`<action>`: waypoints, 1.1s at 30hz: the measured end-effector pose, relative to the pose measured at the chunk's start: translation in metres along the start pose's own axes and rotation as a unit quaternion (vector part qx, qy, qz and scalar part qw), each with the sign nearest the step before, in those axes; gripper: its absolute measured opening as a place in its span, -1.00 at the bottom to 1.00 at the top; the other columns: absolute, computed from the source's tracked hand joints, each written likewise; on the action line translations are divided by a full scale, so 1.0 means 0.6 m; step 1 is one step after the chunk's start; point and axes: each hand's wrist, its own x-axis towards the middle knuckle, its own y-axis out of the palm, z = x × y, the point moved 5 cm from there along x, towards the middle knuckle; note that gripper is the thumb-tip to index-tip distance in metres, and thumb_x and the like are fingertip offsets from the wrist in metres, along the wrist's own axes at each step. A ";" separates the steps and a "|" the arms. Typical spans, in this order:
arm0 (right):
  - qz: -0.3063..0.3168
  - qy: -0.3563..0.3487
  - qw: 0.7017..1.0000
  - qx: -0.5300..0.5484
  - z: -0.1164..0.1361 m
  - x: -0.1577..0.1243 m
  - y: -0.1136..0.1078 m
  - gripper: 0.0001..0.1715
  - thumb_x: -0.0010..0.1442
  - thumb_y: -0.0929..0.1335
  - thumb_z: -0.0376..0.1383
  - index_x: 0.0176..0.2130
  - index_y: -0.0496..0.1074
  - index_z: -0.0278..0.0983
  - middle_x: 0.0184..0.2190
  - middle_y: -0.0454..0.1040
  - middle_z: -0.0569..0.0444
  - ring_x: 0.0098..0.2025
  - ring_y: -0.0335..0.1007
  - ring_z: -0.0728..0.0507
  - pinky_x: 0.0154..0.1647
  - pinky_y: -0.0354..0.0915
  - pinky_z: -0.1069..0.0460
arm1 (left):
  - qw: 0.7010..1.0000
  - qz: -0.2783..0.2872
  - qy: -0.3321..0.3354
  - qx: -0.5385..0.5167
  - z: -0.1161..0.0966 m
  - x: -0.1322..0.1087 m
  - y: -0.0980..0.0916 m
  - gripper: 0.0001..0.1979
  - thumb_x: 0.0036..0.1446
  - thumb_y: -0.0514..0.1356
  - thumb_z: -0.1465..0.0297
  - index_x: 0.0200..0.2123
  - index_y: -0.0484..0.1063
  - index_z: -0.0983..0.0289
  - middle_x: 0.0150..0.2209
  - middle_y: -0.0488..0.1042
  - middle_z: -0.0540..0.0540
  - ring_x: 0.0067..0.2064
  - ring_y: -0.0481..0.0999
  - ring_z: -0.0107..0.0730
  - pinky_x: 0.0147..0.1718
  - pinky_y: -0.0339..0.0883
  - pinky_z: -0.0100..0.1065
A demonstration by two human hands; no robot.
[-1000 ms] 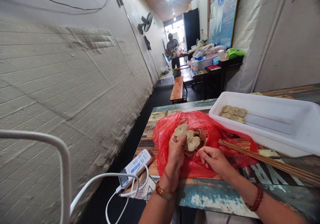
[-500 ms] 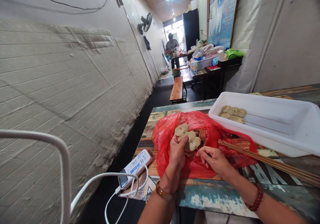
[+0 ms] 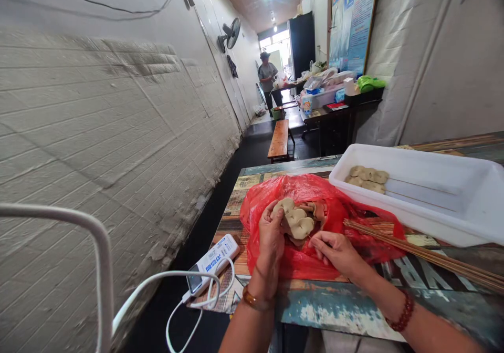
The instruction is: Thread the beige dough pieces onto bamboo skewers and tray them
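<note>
My left hand (image 3: 271, 237) is closed on the far end of several pale, round, flat food slices (image 3: 300, 227), which overlap in a row. My right hand (image 3: 333, 250) pinches a thin skewer (image 3: 310, 237) that meets the near end of the row; most of its length is hidden in my fingers. Both hands are over a crumpled red plastic bag (image 3: 258, 198), where more slices (image 3: 318, 209) show in the opening. A bundle of bamboo skewers (image 3: 429, 254) lies right of my right hand. Two skewers of similar slices (image 3: 368, 175) rest in a white plastic tray (image 3: 417, 214).
A white power bank (image 3: 214, 266) with a white cable (image 3: 165, 277) lies at the table's (image 3: 334, 303) left edge. A wooden bench (image 3: 279, 138) stands beyond. Farther back, a person (image 3: 268, 77) stands by a cluttered table. A brick-patterned wall (image 3: 98, 132) runs along the left.
My left hand has shifted slightly left and back, its fingers now at the far end of the slices. The right hand stays almost in place. The person at the back has moved a little left.
</note>
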 end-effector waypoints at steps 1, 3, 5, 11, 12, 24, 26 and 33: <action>-0.001 0.000 1.000 0.001 0.001 0.000 0.000 -0.55 0.19 0.25 -0.01 -0.46 0.42 -0.30 -0.66 0.34 0.17 -0.69 0.19 0.05 -0.65 0.09 0.14 | 1.000 -0.002 -0.002 0.005 0.003 0.000 -0.001 -0.64 -0.05 0.32 0.34 -0.13 0.41 0.24 -0.20 0.51 0.09 -0.26 0.50 -0.39 -0.23 0.35 -0.36; -0.002 0.000 1.000 0.000 0.003 -0.001 0.001 -0.55 0.20 0.24 -0.03 -0.46 0.42 -0.31 -0.65 0.33 0.17 -0.69 0.19 0.05 -0.65 0.10 0.13 | 1.000 -0.006 -0.001 0.013 0.006 0.001 -0.004 -0.62 -0.05 0.32 0.34 -0.11 0.40 0.25 -0.19 0.50 0.09 -0.26 0.50 -0.40 -0.24 0.35 -0.37; 0.000 -0.002 1.000 -0.006 0.007 -0.003 0.002 -0.56 0.21 0.24 -0.04 -0.44 0.43 -0.31 -0.65 0.34 0.16 -0.68 0.20 0.04 -0.64 0.11 0.13 | 1.000 -0.005 0.001 0.020 0.006 0.000 -0.005 -0.62 -0.04 0.31 0.34 -0.10 0.39 0.24 -0.18 0.50 0.09 -0.25 0.50 -0.40 -0.25 0.35 -0.39; -0.045 -0.027 0.998 -0.046 0.017 -0.004 -0.010 -0.60 0.20 0.26 -0.05 -0.41 0.45 -0.30 -0.64 0.32 0.17 -0.65 0.22 0.02 -0.62 0.14 0.12 | 0.998 0.008 0.003 0.064 -0.001 -0.003 0.003 -0.61 -0.05 0.31 0.30 -0.10 0.40 0.20 -0.21 0.52 0.06 -0.27 0.51 -0.37 -0.33 0.37 -0.41; -0.056 -0.033 0.997 -0.045 0.018 -0.003 -0.015 -0.58 0.20 0.25 -0.04 -0.42 0.45 -0.30 -0.65 0.31 0.17 -0.65 0.22 0.01 -0.61 0.14 0.12 | 0.998 0.006 0.000 0.060 -0.002 -0.003 0.005 -0.59 -0.06 0.31 0.29 -0.10 0.39 0.21 -0.23 0.52 0.06 -0.29 0.51 -0.39 -0.34 0.36 -0.42; -0.225 -0.034 0.973 0.045 0.029 -0.016 -0.104 -0.61 0.16 0.31 0.02 -0.30 0.45 -0.25 -0.60 0.25 0.19 -0.62 0.16 0.01 -0.63 0.08 0.12 | 0.944 0.021 0.124 0.304 -0.009 0.004 -0.005 -0.80 0.13 0.14 0.30 -0.19 0.44 0.22 -0.22 0.52 0.09 -0.22 0.49 -0.36 -0.23 0.35 -0.35; -0.230 -0.034 0.971 0.053 0.024 -0.016 -0.108 -0.60 0.17 0.31 0.02 -0.28 0.45 -0.25 -0.59 0.25 0.20 -0.62 0.16 0.02 -0.63 0.07 0.12 | 0.891 0.037 0.182 0.414 -0.008 0.002 0.003 -0.84 0.14 0.13 0.36 -0.22 0.45 0.23 -0.22 0.51 0.11 -0.18 0.47 -0.32 -0.18 0.33 -0.31; -0.196 -0.041 0.979 0.036 0.036 -0.017 -0.094 -0.61 0.18 0.30 0.01 -0.34 0.45 -0.26 -0.59 0.27 0.19 -0.61 0.17 0.02 -0.60 0.12 0.12 | 0.688 0.066 0.266 0.671 0.012 -0.004 0.025 -0.90 0.12 0.14 0.43 -0.31 0.45 0.27 -0.27 0.42 0.15 -0.20 0.38 -0.25 -0.20 0.26 -0.25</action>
